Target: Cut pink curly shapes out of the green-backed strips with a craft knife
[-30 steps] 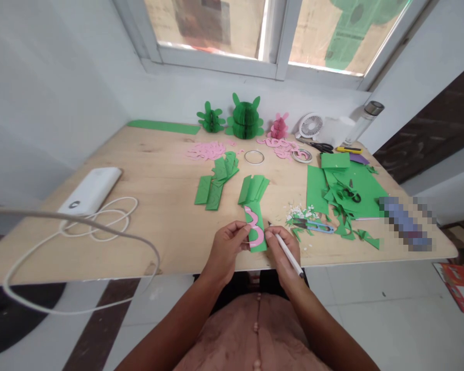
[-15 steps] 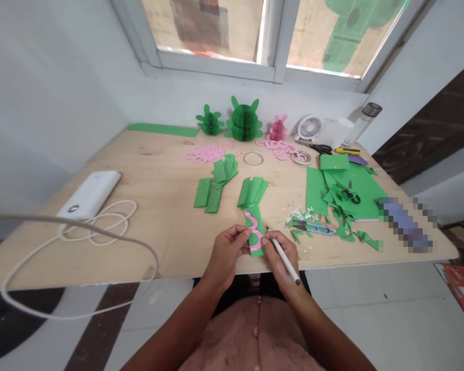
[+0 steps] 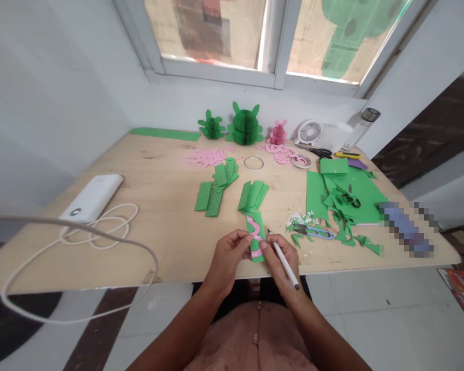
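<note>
My left hand pinches a small green paper strip along its left side, just above the table's front edge. On that strip lies a wavy pink paper cutout, pressed by the thumbs of both hands. A white marker pen is gripped in my right hand, its dark tip pointing away from me. The same hand's thumb rests on the strip's right side. Just beyond lies a stack of folded green paper. Left of it are more green pieces with drawn outlines.
Blue-handled thread snips lie among paper scraps on the right, near green sheets. Pink cutouts, a tape roll and paper figures are farther back. A white power bank and a looped cable occupy the left.
The pink cutout has shifted slightly on the green strip, its upper end now farther in from the left edge. Both hands keep their hold. The view has tilted a little.
</note>
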Demonstrator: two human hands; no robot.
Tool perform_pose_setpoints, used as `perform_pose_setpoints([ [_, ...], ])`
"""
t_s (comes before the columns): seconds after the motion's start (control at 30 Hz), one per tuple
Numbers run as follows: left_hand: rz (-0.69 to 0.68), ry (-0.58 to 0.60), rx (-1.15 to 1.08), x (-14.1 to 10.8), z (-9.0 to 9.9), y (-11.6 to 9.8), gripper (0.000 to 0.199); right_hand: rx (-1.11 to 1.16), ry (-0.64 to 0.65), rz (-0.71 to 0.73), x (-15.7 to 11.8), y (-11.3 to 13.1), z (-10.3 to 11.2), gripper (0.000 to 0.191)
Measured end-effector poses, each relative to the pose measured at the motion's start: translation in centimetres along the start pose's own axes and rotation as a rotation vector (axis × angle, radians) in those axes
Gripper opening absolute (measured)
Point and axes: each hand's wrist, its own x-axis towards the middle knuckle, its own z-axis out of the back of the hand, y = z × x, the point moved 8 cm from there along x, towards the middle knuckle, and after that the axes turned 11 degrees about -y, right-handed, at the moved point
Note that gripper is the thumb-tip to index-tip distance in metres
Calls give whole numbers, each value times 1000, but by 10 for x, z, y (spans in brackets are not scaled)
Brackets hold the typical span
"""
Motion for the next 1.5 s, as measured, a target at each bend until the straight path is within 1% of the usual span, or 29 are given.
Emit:
perform_pose_setpoints([
  [0.1,-3,11,7,-1,0,1,28,8,2,1,0,0,0,31],
  [0.33,-12,15,20,4,2,-2,28,-1,55,20,0,3,-2,31],
  [0.73,-29,18,55,6,4,-6,26,2,58,26,1,7,-1,27],
  [1.03,-55,-13,109,16,15,-9,26,-50,-26,68,11,-3,11,32],
  [1.2,-125,-52,154,24,24,-16,24,-89,-48,119,11,3,13,33],
  [1.3,-163,-69,178,28,29,-21,24,-105,-70,123,11,3,16,33],
  [1.5,-209,-65,220,36,34,-26,24,-123,-54,153,14,-7,16,33],
])
